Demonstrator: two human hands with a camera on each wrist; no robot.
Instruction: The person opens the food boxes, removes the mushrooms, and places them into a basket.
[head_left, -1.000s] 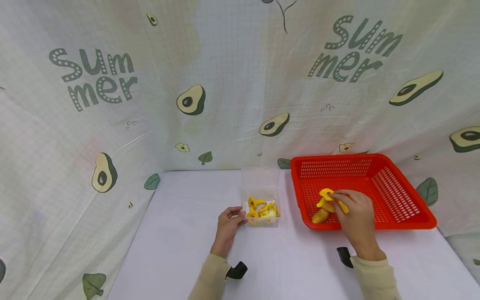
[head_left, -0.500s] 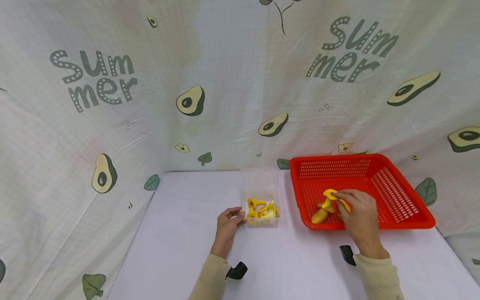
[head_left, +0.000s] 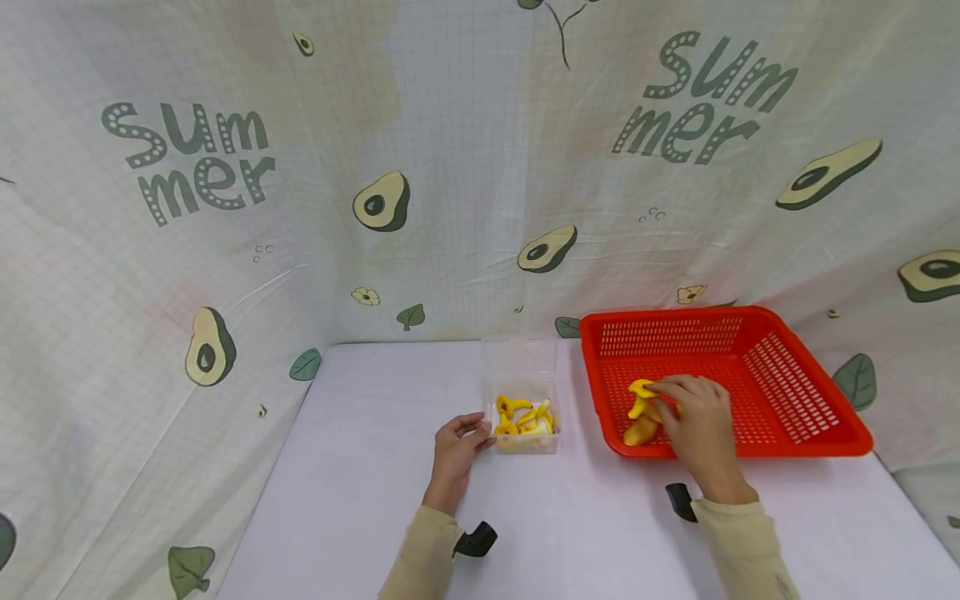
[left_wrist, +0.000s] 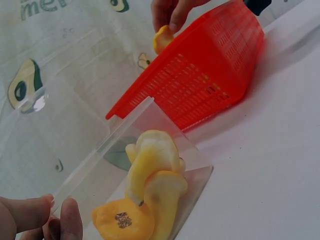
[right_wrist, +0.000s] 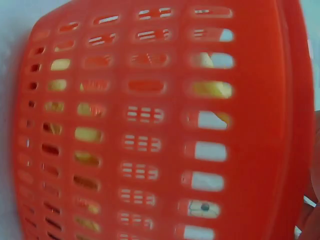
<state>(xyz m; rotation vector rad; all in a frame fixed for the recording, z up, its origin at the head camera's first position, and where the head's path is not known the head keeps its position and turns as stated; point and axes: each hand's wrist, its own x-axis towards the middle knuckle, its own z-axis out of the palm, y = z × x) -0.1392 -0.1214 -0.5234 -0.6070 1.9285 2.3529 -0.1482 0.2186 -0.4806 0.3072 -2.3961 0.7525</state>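
Observation:
My right hand [head_left: 703, 433] is over the near left part of a red plastic basket [head_left: 813, 450], pinching a yellow mushroom [head_left: 641, 388] between thumb and fingers. Under it in the basket lie more yellow pieces and a brownish-yellow lump [head_left: 641, 431]. My left hand [head_left: 456, 450] pinches the left edge of a small clear plastic box [head_left: 525, 447] on the table. Several yellow mushrooms [left_wrist: 155, 155] with pale stems lie inside that box. In the right wrist view, the basket's slotted wall [right_wrist: 255, 110] hides most of the hand and its work.
The box's clear lid [head_left: 519, 358] stands folded back behind it. The basket stands to the right of the box, a narrow strip of white table [head_left: 577, 475] between them. Behind rises a printed cloth [head_left: 465, 167] with avocados and lettering.
My right hand moved slightly right, then back left and lower over the basket, with the mushroom still pinched. My left hand stays at the box.

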